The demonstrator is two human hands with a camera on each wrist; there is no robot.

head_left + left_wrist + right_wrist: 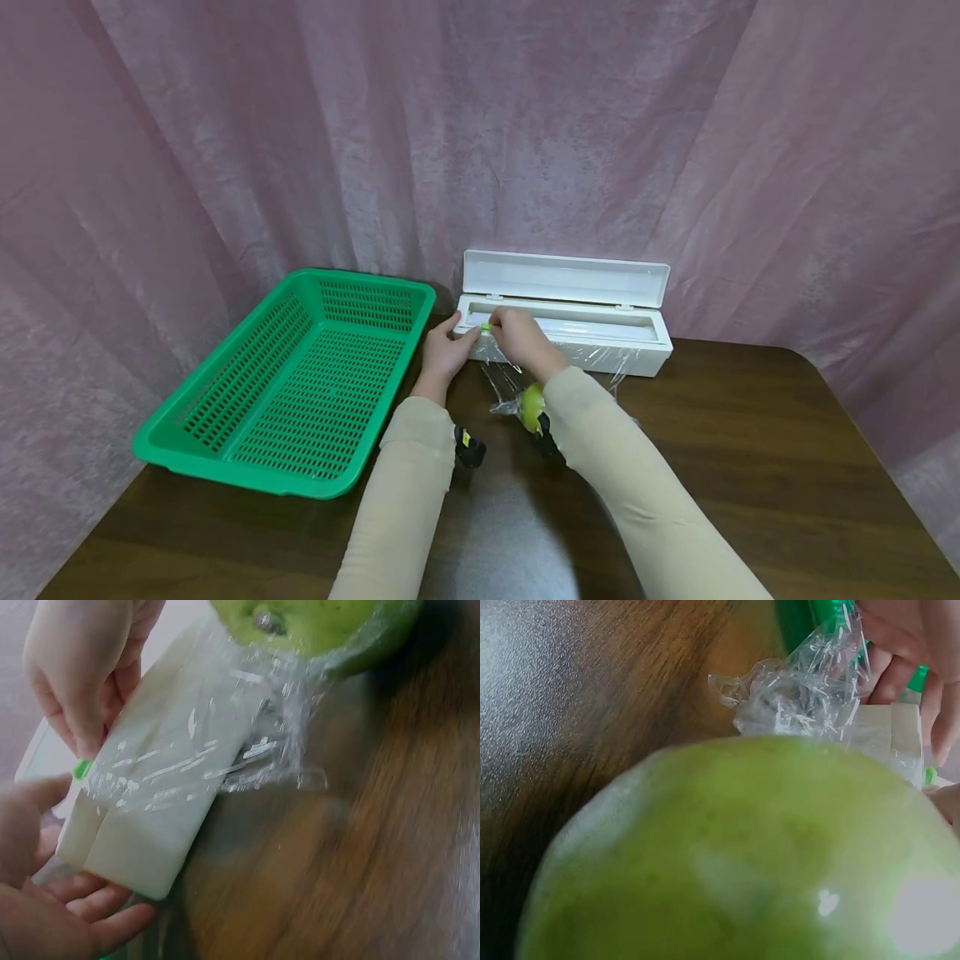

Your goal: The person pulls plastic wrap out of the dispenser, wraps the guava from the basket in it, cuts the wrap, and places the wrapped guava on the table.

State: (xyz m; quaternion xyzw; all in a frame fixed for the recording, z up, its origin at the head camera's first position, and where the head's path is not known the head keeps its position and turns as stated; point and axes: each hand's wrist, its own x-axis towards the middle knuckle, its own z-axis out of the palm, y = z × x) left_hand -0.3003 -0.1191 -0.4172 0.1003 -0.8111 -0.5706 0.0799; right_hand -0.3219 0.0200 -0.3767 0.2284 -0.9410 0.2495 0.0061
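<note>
A white cling film dispenser (651, 360) stands on the table with its long lid raised. My left hand (442, 354) grips its left end, thumb on the top edge and fingers round the end wall. At that same end my right hand (522, 340) pinches the small green slider (82, 769) on the dispenser's edge. Clear cling film (180, 757) runs down over the dispenser's front to a round green fruit (727, 840), bunching up beside it. The fruit lies on the table under my right wrist, film over its skin; its stem end shows in the left wrist view.
A green slotted plastic basket (337, 486) stands to the left of my left arm. Brown wooden tabletop (750, 450) spreads out at the right and in front. Close behind the dispenser hangs a pink curtain (570, 150).
</note>
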